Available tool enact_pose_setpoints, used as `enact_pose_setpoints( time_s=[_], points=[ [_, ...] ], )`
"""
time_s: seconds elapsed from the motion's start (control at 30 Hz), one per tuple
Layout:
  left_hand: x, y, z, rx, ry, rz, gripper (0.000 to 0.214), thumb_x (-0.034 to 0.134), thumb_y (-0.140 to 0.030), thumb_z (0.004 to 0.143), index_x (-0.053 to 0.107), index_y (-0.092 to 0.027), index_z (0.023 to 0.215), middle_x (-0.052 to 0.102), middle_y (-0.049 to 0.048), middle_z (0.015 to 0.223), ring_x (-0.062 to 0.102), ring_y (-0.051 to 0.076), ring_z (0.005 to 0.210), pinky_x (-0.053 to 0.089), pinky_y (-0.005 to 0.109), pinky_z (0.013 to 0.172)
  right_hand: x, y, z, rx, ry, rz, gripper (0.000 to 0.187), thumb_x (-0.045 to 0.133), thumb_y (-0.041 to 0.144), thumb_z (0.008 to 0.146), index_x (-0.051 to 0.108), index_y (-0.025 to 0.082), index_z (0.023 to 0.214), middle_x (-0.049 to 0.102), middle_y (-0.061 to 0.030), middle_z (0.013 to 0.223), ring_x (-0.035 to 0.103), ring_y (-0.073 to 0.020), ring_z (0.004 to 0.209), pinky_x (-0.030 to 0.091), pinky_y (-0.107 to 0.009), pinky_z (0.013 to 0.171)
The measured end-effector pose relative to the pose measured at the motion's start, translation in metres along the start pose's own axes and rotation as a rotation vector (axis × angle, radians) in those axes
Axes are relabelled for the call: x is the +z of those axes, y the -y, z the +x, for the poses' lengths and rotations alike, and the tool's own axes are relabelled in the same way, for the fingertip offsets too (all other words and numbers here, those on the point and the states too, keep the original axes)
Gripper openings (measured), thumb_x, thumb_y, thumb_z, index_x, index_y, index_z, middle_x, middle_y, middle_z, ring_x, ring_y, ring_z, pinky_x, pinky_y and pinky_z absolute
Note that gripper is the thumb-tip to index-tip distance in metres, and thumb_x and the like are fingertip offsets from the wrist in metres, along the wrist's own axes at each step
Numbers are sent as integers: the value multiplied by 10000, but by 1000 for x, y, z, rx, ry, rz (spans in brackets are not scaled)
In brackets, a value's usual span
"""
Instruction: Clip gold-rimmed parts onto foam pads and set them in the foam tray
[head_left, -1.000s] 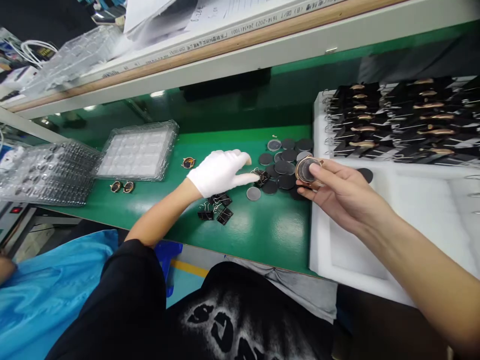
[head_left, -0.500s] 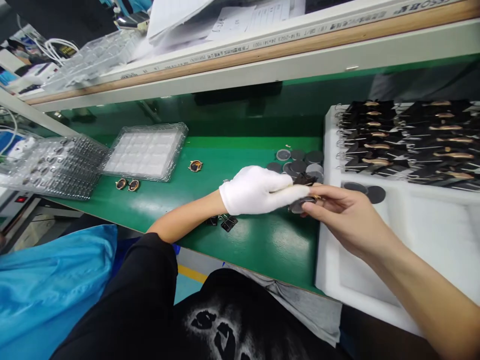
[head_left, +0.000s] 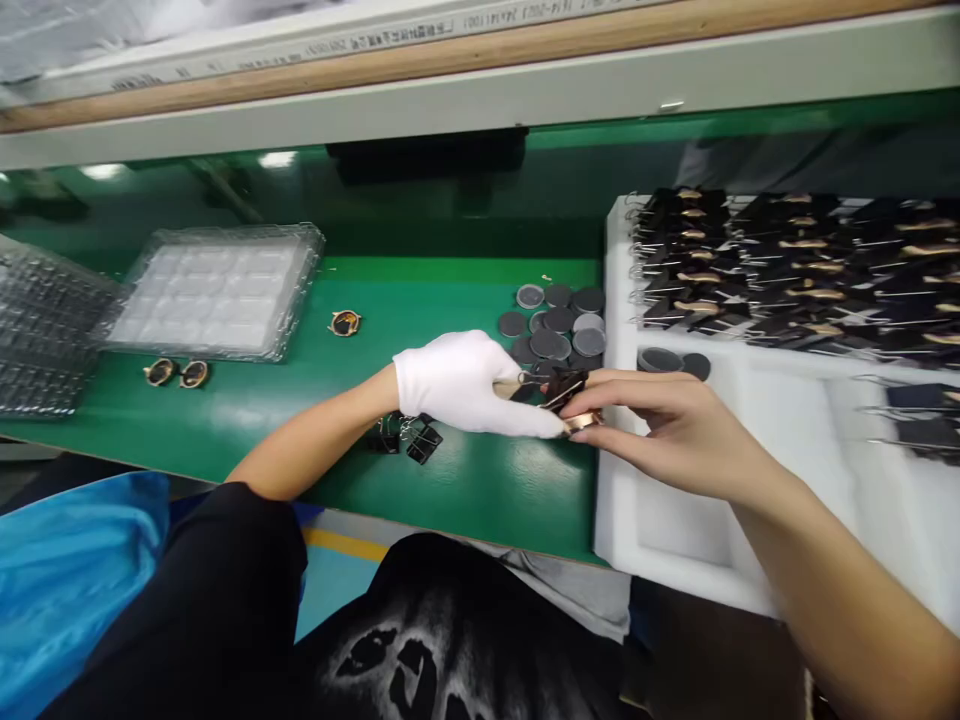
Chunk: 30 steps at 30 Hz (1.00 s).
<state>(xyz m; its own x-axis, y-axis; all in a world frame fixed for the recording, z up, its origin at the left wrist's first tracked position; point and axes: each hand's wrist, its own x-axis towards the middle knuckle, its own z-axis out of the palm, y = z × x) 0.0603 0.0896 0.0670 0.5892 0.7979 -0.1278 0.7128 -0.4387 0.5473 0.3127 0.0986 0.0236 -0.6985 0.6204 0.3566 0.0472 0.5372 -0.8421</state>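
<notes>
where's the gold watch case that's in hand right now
In the head view, the gold watch case is right of centre, pinched by the bare right hand, just below a black binder clip and left of the white tray.

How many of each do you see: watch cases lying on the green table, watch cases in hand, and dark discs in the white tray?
Loose watch cases on the green table: 3
Held watch case in the right hand: 1
Dark discs visible in the white tray: 2
Total: 6
</notes>
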Motion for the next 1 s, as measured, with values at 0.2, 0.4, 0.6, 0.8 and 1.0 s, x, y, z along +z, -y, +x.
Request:
enact_pose_setpoints(
  time_s=[0.2, 0.4, 0.6, 0.8, 1.0],
  points=[
    [8, -3, -2, 65, 4, 129, 631, 612, -685, 810, 315, -201, 534, 261, -58, 491, 217, 90, 505, 183, 290, 520, -2, 3, -1, -9, 96, -18, 91, 744, 205, 924, 781, 259, 987, 803, -26, 980, 762, -194, 963, 596, -295, 830],
    [22, -13, -1, -24, -197, 337, 561, 567, -726, 793, 441, -217, 593, 486, -14, 492, 441, 132, 467, 226, 284, 515, -4, 0, -3, 37, 14, -16, 58, 751, 232, 917, 779, 257, 961, 804, -44, 996, 721, -257, 1178, 595, -342, 915],
    [20, -17, -1, -49, -343, 317, 599, 527, -780, 828, 439, -224, 624, 543, 2, 516, 566, 163, 481, 249, 285, 503, -2, 4, 0, 146, -65, 132, 94, 779, 302, 897, 775, 249, 974, 755, -43, 934, 700, -191, 843, 585, -320, 733],
    [22, -11, 1, -52, -320, 474, 545, 511, -698, 886, 463, -221, 628, 524, 21, 489, 598, 205, 478, 164, 296, 495, -4, 4, -1, 203, -133, 78, 138, 791, 351, 876, 768, 248, 965, 700, -100, 1194, 691, -231, 1024, 599, -327, 768],
    [24, -6, 5, -6, -238, 295, 478, 516, -563, 946, 395, -226, 629, 472, -20, 497, 493, 139, 447, 217, 284, 503, -25, -1, -2, 321, -218, 14, 174, 785, 367, 879, 782, 251, 1009, 754, -59, 1022, 707, -218, 935, 601, -351, 812]
  ],
)
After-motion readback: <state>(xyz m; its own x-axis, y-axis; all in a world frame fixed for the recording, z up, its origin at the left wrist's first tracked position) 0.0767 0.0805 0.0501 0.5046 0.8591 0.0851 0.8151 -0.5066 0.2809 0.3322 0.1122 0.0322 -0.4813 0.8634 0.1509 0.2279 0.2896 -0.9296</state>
